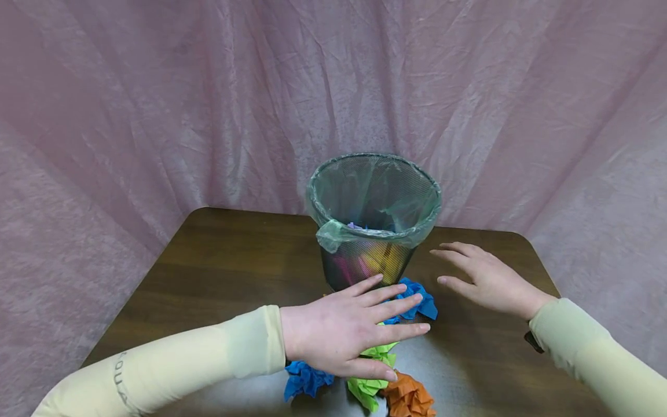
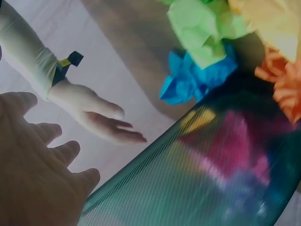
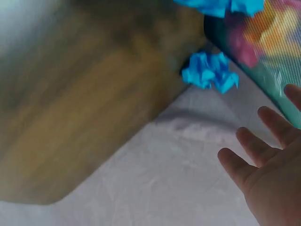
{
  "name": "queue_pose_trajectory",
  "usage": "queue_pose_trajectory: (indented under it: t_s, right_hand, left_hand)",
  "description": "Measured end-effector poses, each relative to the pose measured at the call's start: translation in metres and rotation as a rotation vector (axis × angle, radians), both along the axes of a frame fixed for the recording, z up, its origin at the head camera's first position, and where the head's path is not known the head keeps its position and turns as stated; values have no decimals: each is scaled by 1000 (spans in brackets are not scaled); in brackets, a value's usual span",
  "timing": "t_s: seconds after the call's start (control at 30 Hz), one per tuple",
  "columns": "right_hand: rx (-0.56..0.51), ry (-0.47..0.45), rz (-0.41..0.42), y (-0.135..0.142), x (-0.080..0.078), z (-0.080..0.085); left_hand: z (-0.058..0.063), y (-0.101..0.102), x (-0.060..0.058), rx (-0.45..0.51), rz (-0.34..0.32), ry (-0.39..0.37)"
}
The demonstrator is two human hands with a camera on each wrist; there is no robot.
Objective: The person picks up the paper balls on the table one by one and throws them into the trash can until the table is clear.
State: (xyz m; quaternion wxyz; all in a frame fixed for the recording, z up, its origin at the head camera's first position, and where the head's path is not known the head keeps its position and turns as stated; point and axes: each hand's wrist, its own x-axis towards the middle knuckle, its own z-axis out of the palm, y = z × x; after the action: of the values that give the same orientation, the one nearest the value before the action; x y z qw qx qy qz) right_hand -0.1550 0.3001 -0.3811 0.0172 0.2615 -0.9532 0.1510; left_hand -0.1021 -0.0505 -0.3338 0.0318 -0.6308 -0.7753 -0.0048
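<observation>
Head view | left hand, right hand spread, empty | seemingly part done: bin beyond holds paper; loose wads remain near left hand

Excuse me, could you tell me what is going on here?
A person's left hand is spread over crumpled balls of blue, lime-green and orange paper on a brown wooden table. The right hand is beside a black mesh wastebasket with a green plastic liner; neither hand grips anything. Pink and yellow paper shows inside.

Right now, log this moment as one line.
left hand: spread, empty; right hand: open, empty; mesh wastebasket: lined, holds paper; crumpled orange paper: on table
</observation>
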Motion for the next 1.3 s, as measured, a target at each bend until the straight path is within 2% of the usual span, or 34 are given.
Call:
queue_pose_trajectory:
  t_s: [0.2, 0.33, 0.5, 0.67, 0.8, 1.1, 1.3]
  right_hand:
    - [-14, 41, 78, -10, 11, -22]
    - [-13, 36, 102, -18, 14, -35]
    - [-15, 47, 120, -24, 17, -46]
    - [-29, 83, 142, -30, 17, -53]
    - [-30, 77, 140, -33, 17, -58]
    - [1, 140, 154, -38, 17, -72]
    - [28, 150, 129, -40, 18, -79]
  left_hand:
    - [-26, 2, 4, -21, -14, -32]
    - [-43, 3, 6, -54, -12, -49]
    - [-57, 5, 9, -56, -11, -63]
    - [-65, 4, 11, -40, -9, -87]
    - [-71, 2, 12, -32, -4, -93]
    - [-82, 1, 15, -14, 14, -47]
    - [-86, -2, 14, -12, 23, -87]
